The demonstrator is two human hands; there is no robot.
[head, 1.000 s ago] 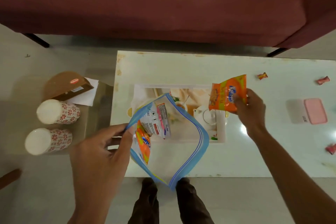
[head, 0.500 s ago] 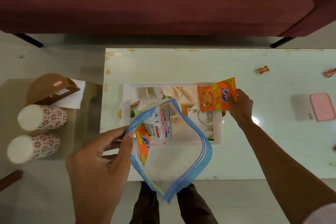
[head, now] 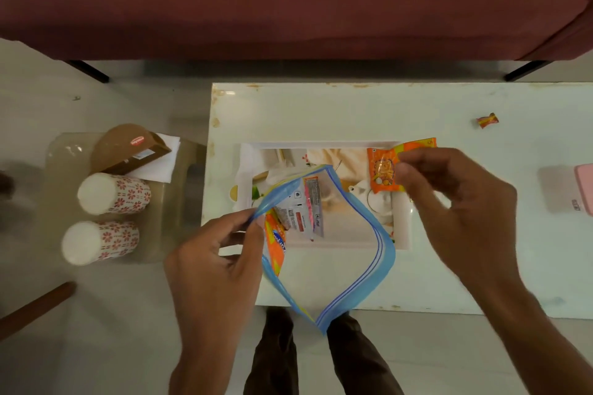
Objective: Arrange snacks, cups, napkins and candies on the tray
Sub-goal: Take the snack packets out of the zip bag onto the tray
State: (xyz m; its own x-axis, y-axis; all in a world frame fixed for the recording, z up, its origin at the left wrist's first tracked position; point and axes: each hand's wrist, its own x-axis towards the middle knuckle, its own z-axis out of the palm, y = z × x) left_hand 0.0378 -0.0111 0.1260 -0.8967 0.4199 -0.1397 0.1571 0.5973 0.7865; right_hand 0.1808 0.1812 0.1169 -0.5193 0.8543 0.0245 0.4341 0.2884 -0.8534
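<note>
Left hand, right hand bare; dark trousers.

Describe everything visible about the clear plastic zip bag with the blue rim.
The clear plastic zip bag is thin and see-through, with a blue zip strip round its mouth, which gapes wide towards the camera. It hangs over the near edge of the white table. The left hand pinches its left rim. Inside are an orange snack packet against the left wall and a white-and-pink sachet beside it.
</note>
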